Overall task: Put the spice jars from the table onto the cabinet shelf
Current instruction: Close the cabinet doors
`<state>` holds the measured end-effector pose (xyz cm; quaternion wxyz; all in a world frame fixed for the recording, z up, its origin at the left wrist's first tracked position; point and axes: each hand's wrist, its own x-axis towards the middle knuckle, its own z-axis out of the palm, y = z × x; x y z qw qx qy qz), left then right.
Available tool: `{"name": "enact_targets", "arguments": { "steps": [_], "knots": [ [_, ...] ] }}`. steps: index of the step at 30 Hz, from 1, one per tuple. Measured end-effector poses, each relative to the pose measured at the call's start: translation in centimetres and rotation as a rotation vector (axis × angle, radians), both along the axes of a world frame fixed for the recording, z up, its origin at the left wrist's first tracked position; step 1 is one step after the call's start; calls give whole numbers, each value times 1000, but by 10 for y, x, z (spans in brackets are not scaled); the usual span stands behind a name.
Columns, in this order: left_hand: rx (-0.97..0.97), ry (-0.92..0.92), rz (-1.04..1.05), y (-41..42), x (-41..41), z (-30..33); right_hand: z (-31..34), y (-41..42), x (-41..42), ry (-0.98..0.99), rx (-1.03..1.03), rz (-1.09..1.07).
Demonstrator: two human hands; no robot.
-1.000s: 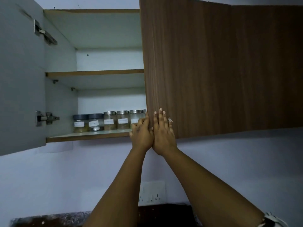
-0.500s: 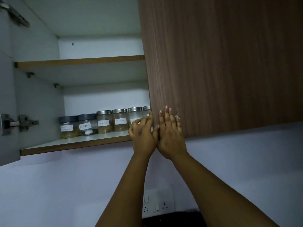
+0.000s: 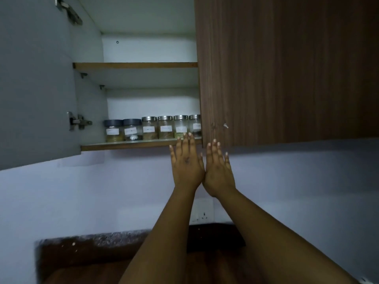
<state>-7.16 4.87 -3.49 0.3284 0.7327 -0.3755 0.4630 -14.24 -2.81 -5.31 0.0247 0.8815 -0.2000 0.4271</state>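
Overhead, six labelled cylindrical spice jars point(image 3: 152, 128) line the bottom shelf point(image 3: 127, 144), at eleven o'clock from the flat, empty left hand point(image 3: 186, 162) and right hand point(image 3: 217, 167) below the wood-grain door point(image 3: 287, 68).
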Motion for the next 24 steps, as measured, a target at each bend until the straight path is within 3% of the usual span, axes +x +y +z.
{"name": "enact_targets", "arguments": {
  "steps": [4,12,21,24],
  "knots": [
    [-86,-20,5,68,-47,-9,7,61,-43,-176,-50,24],
    [-269,13,148,227,-118,-6,19,207,-84,-227,-35,194],
    [-423,-72,431,419,-113,44,56,398,-67,-242,-68,514],
    [-487,-43,404,469,-100,49,72,449,-47,-230,-55,599]
  ]
}}
